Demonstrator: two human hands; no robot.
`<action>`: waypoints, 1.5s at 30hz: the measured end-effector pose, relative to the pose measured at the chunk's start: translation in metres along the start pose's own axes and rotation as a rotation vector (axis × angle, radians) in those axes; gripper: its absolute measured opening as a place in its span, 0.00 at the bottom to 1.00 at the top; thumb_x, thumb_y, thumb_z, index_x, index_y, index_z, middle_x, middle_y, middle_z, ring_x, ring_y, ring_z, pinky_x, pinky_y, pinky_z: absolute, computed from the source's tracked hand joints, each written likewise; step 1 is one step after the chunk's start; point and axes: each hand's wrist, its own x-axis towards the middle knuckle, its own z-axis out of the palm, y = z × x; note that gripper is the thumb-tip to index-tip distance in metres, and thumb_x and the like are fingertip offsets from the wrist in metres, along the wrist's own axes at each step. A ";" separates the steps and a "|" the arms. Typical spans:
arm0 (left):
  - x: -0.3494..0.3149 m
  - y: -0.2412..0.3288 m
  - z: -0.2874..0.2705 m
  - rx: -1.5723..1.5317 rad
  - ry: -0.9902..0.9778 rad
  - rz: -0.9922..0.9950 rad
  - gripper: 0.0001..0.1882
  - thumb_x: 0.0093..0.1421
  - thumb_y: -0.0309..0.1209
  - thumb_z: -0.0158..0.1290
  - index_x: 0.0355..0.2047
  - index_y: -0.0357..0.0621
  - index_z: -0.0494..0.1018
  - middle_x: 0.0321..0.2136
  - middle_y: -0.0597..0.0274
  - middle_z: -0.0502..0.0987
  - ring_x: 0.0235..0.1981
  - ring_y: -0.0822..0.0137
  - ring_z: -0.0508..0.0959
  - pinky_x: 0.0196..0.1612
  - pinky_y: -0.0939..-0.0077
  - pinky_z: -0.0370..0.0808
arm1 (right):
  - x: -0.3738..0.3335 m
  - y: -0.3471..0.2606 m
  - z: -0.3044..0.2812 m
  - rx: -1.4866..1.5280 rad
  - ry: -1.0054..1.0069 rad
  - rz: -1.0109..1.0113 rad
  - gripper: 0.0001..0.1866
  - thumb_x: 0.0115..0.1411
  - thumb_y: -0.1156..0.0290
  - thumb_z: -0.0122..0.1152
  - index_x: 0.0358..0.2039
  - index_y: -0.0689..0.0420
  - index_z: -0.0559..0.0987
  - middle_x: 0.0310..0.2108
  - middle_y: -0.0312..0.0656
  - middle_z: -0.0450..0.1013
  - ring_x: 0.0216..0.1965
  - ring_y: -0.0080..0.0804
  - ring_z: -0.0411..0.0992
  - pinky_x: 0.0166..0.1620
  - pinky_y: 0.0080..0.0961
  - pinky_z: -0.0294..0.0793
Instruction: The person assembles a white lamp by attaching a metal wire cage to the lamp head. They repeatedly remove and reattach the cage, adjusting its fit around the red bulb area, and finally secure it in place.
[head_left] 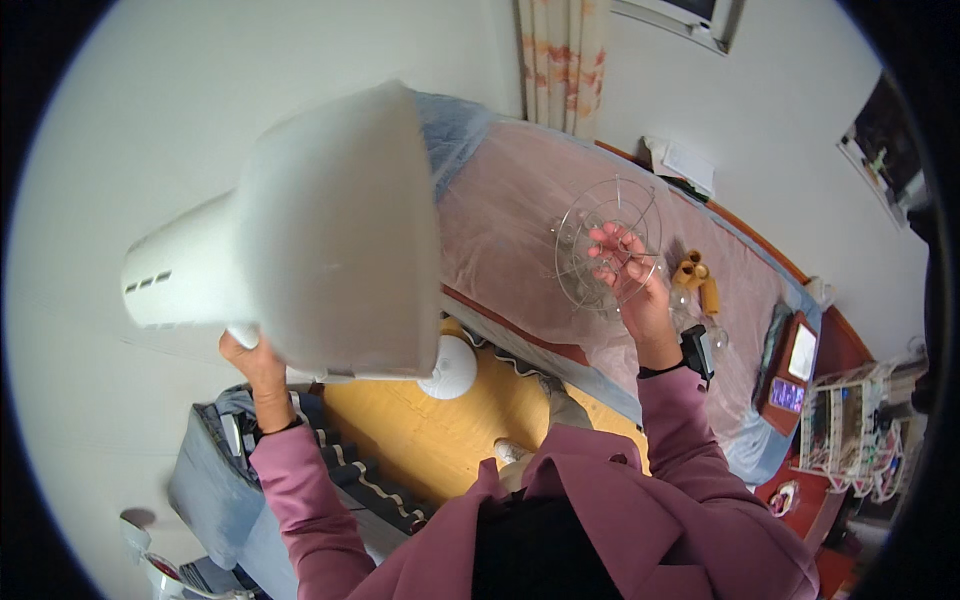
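Note:
A large white bell-shaped lamp head (330,230) fills the left side, tilted with its wide rim facing right. Slots are cut in its narrow end. My left hand (258,362) is closed on a small white stub at its underside, with most of the fingers hidden behind the lamp head. Over the bed, my right hand (628,262) grips a round wire guard (558,262) made of thin metal rings and spokes, fingers bent around its middle. Apart from each other, both pieces are held up in the air. Behind the guard lie several clear glass bulbs (680,299), partly hidden.
A bed (500,200) with a pink sheer cover spans the middle. On it lie yellow tubes (710,295) and a lit phone (787,395) in a brown case. A white globe (450,370) stands near the floor, a blue-covered seat (215,480) lower left, a white rack (845,425) right.

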 end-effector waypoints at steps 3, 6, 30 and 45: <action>-0.030 -0.038 -0.036 0.176 -0.227 -0.039 0.09 0.56 0.25 0.63 0.35 0.34 0.79 0.27 0.61 0.80 0.29 0.72 0.77 0.35 0.75 0.74 | -0.026 -0.017 0.011 -0.049 -0.012 -0.009 0.36 0.57 0.57 0.61 0.63 0.61 0.67 0.60 0.47 0.70 0.55 0.34 0.71 0.51 0.27 0.71; -0.051 -0.066 -0.051 0.320 -0.347 -0.031 0.10 0.56 0.25 0.63 0.37 0.33 0.78 0.30 0.59 0.80 0.31 0.69 0.78 0.38 0.72 0.75 | -0.043 -0.033 0.025 -0.089 -0.023 0.007 0.38 0.55 0.57 0.63 0.64 0.61 0.66 0.60 0.47 0.69 0.55 0.34 0.71 0.51 0.26 0.71; -0.054 0.102 0.033 -0.310 0.003 -0.330 0.16 0.56 0.24 0.62 0.45 0.31 0.78 0.40 0.53 0.83 0.41 0.62 0.82 0.45 0.66 0.78 | -0.079 -0.028 0.095 -0.422 -0.156 -0.706 0.48 0.41 0.61 0.84 0.59 0.64 0.69 0.53 0.53 0.68 0.52 0.49 0.72 0.55 0.42 0.74; -0.060 0.192 0.031 -0.012 0.110 -0.307 0.18 0.61 0.26 0.58 0.50 0.31 0.74 0.42 0.50 0.81 0.41 0.63 0.82 0.43 0.68 0.78 | -0.076 -0.011 0.115 -0.403 -0.143 -0.666 0.51 0.41 0.57 0.84 0.62 0.61 0.67 0.55 0.49 0.69 0.53 0.48 0.70 0.53 0.40 0.72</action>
